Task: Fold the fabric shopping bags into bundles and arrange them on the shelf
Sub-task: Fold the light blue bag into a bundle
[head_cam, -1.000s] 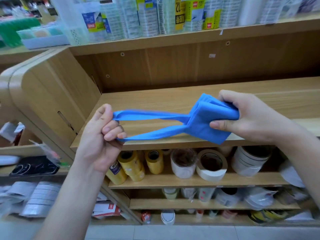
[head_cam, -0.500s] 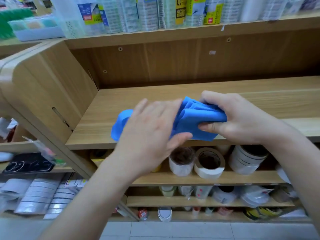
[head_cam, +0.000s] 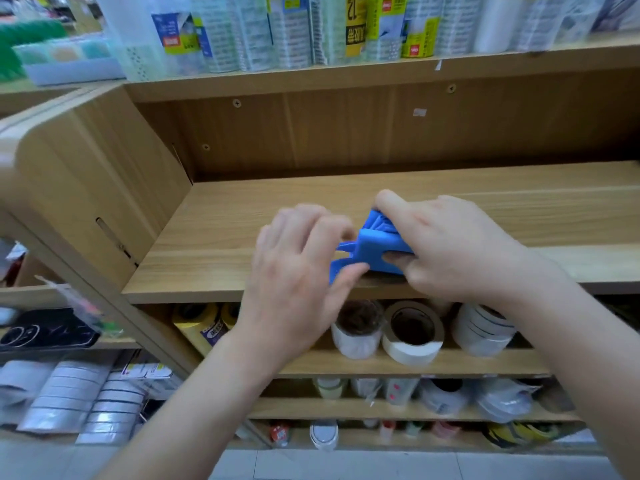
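Observation:
A blue fabric bag (head_cam: 375, 249), folded into a small thick bundle, is held just above the front of the wooden shelf (head_cam: 242, 233). My right hand (head_cam: 450, 247) grips the bundle from the right, thumb on top and fingers curled underneath. My left hand (head_cam: 298, 271) is at the bundle's left side, its thumb and blurred fingertips pinching the blue handle straps that stick out there. Most of the straps are hidden behind my left hand.
The shelf's left side panel (head_cam: 104, 188) and back wall (head_cam: 346, 133) bound it. Packaged rolls (head_cam: 277, 29) stand on the shelf above. Tape rolls (head_cam: 412, 330) fill the shelf below, and more stock lies on lower shelves at left (head_cam: 69, 393).
A second ago my left hand held the straps stretched out to the left. It has since come in against the bundle, and both hands with the bag moved further over the shelf.

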